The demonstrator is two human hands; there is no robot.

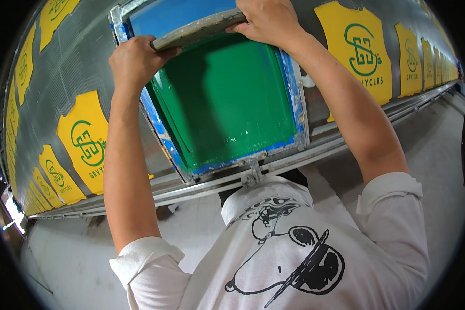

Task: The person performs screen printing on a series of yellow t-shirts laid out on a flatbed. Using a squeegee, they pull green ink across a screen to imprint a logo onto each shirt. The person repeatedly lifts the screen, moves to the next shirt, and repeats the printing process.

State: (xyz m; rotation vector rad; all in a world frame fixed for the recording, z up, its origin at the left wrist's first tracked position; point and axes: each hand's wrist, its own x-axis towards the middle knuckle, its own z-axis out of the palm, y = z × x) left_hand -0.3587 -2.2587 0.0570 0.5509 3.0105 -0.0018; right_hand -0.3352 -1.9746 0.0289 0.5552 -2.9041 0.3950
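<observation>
Left hand (135, 61): clenching around the left end of a grey, paint-crusted squeegee bar (196, 32), knuckles facing up, forearm running down to a rolled white sleeve at the lower left.

Right hand (267, 20): gripping the right end of the same squeegee bar, fingers curling over its top edge, forearm stretching down to the right.

Squeegee bar: lying slantwise across the far end of a printing screen (227, 98), left end lower than right, both hands pressing on it.

Printing screen: sitting on the long grey desk (62, 67), framed in blue-taped metal, its mesh carrying a wide coat of wet green ink; a bare blue patch is showing beyond the bar. The near edge of the frame is resting against a metal rail (315, 150), where a small clamp (251, 173) is hanging under the frame.

Yellow fabric pieces, left (85, 139): lying flat in a row along the desk, each bearing a green emblem, receding toward the left rim.

Yellow fabric pieces, right (359, 49): lying in a matching row, receding toward the right rim.

White shirt (284, 253): the person is wearing it; a black cartoon drawing is showing on the front.

Floor (72, 258): pale grey, showing below the rail.
</observation>
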